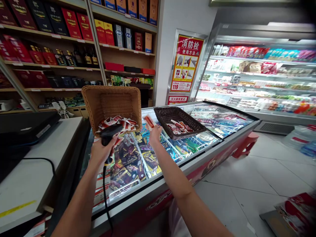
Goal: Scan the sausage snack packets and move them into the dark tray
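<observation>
My left hand (100, 153) is wrapped round the handle of a black barcode scanner (111, 131) with a cord hanging from it. The scanner's head is in front of a tan wicker basket (86, 102), which is tilted towards me with several small red-and-white packets (117, 122) at its bottom. Between the two baskets, my right hand (155, 134) pinches a packaged sausage (148, 121), slightly blurred. To the right of that hand, a dark brown woven basket (160, 115) holds several similar red-and-white packets (180, 126). Both baskets rest on the chest freezer's glass top (148, 110).
Ice-cream packs (125, 158) show through the freezer glass. A white counter (49, 154) with a black device (27, 123) stands on the left. Boxed bottles (71, 23) fill shelves behind. A lit refrigerated display (259, 72), a red stool (247, 144) and water bottles (300, 136) are on the right.
</observation>
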`<state>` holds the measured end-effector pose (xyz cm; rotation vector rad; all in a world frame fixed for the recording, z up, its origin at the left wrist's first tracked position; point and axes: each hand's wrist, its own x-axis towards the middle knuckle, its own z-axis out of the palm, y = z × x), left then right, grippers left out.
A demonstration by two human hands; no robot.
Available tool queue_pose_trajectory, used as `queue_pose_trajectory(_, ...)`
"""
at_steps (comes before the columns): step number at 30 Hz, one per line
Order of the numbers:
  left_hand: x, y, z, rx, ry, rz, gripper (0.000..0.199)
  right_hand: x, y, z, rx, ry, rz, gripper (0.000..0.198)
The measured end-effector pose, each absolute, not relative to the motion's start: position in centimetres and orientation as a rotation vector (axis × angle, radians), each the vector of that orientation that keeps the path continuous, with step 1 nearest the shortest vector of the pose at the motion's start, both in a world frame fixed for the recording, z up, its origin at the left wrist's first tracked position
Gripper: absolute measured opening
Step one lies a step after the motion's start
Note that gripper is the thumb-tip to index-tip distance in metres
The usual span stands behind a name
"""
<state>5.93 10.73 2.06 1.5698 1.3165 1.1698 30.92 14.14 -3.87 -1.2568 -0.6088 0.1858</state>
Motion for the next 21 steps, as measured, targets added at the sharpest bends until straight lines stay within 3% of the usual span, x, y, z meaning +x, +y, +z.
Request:
queue_pose_trajectory(8,-0.3,13.7,4.3,0.911,1.331,1.733,0.033,37.9,12.3,-1.1,-1.031,-0.200,0.242,0.023)
queue_pose_trajectory(15,1.2,13.5,3.2,0.956,1.386,1.575,0.028,29.3,12.9,-3.5,-1.132,-0.613,0.450,0.020)
queue_pose_trajectory(21,2.8,12.9,2.1,1.103,1.270,1.509,0.042,18.4,14.6,-6.4,-1.452,-1.206,0.378,0.055)
